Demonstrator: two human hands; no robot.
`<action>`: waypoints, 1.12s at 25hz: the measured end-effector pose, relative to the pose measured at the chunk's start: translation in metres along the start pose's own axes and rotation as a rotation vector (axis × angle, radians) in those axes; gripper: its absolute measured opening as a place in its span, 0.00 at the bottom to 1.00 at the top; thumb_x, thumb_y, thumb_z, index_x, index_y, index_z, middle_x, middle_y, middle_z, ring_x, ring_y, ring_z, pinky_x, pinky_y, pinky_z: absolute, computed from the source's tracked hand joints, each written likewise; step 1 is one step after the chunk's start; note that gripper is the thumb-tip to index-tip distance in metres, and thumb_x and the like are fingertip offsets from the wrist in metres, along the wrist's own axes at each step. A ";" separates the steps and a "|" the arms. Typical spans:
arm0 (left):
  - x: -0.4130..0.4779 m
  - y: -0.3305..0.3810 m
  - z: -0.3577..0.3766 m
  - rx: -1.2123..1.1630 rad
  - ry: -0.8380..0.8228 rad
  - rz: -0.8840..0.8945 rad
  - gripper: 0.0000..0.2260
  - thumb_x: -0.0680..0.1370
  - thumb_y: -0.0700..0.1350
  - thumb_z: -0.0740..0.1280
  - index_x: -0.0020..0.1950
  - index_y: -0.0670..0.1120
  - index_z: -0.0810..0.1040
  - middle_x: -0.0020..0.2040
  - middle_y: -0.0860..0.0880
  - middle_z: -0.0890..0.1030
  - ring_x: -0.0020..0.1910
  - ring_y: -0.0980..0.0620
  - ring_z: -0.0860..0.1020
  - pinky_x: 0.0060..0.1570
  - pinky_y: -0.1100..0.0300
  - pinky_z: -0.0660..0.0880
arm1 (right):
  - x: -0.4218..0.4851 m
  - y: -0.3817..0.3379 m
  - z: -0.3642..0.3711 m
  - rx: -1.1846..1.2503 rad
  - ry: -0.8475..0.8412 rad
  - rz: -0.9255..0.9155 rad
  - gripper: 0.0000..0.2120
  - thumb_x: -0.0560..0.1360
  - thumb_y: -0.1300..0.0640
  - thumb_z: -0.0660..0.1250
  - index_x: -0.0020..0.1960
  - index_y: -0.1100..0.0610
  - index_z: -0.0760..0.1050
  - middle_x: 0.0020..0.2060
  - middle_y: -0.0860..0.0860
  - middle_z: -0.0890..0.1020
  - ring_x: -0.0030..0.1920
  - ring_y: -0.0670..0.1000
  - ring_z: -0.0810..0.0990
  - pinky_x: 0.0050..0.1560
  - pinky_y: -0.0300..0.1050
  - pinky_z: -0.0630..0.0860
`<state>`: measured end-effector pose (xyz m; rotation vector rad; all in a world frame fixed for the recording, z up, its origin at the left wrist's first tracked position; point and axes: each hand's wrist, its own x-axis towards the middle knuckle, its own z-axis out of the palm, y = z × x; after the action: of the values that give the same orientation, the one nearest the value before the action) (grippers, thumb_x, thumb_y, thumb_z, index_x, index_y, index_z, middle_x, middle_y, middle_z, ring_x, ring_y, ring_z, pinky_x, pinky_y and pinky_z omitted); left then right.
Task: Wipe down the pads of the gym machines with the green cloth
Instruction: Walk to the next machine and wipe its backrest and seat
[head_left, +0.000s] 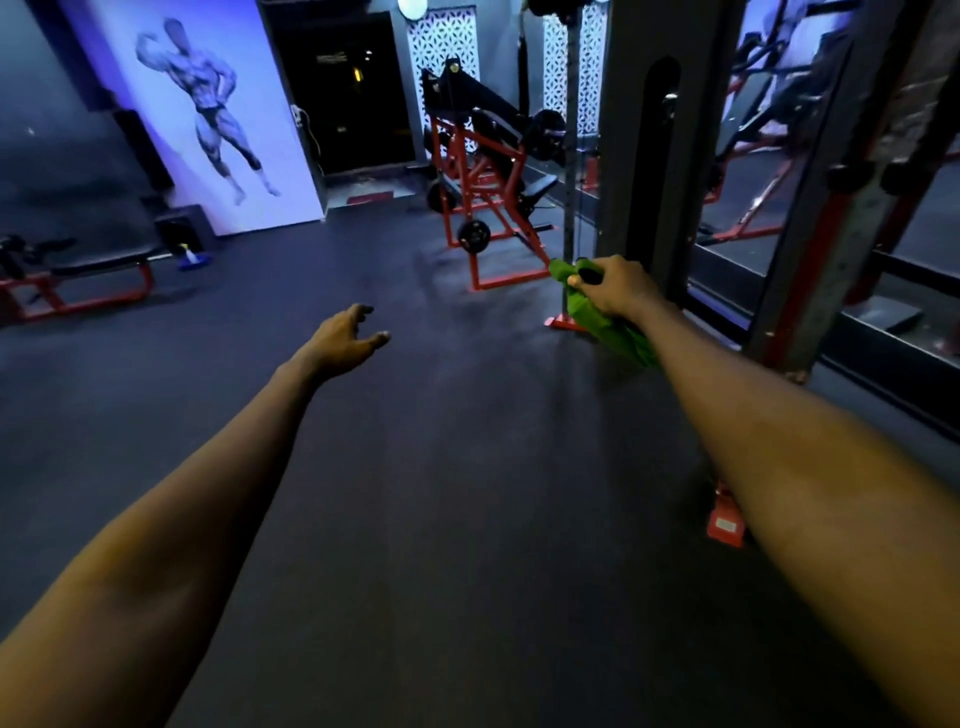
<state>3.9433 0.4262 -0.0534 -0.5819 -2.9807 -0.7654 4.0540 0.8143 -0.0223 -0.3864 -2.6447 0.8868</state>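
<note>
Beneath the right hand (615, 288), whose fingers clench it, the green cloth (597, 322) hangs bunched. The left hand (345, 340) hovers loose-fingered and empty. The black pads (540, 184) of the red-framed machine (467, 208) lie well beyond the grip, so it seems best to close in and spread the cloth flat before wiping.

Dark rubber floor (441, 493), a purple-lit bodybuilder mural (208, 114), a dark doorway (343, 93) beyond.
</note>
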 end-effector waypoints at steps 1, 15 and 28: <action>0.019 -0.006 -0.004 -0.001 0.015 0.003 0.31 0.80 0.58 0.68 0.78 0.45 0.64 0.74 0.41 0.71 0.70 0.41 0.73 0.68 0.46 0.71 | 0.021 -0.003 0.009 0.003 0.002 -0.004 0.20 0.78 0.44 0.68 0.65 0.54 0.80 0.57 0.61 0.83 0.59 0.62 0.80 0.51 0.46 0.72; 0.375 -0.159 -0.042 0.011 0.001 0.060 0.30 0.80 0.56 0.68 0.78 0.45 0.64 0.74 0.41 0.71 0.69 0.41 0.73 0.67 0.46 0.71 | 0.364 -0.079 0.174 -0.038 -0.026 -0.034 0.19 0.78 0.43 0.68 0.62 0.55 0.80 0.54 0.60 0.83 0.55 0.61 0.81 0.46 0.44 0.68; 0.740 -0.276 -0.038 0.007 -0.038 0.112 0.31 0.80 0.56 0.68 0.78 0.45 0.63 0.74 0.41 0.70 0.69 0.41 0.73 0.68 0.47 0.71 | 0.713 -0.090 0.308 -0.042 0.020 0.036 0.18 0.78 0.43 0.69 0.63 0.52 0.80 0.54 0.57 0.83 0.54 0.58 0.81 0.51 0.48 0.74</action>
<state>3.1529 0.4442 -0.0739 -0.7638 -2.9534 -0.7437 3.2726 0.8317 -0.0452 -0.4518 -2.6496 0.8349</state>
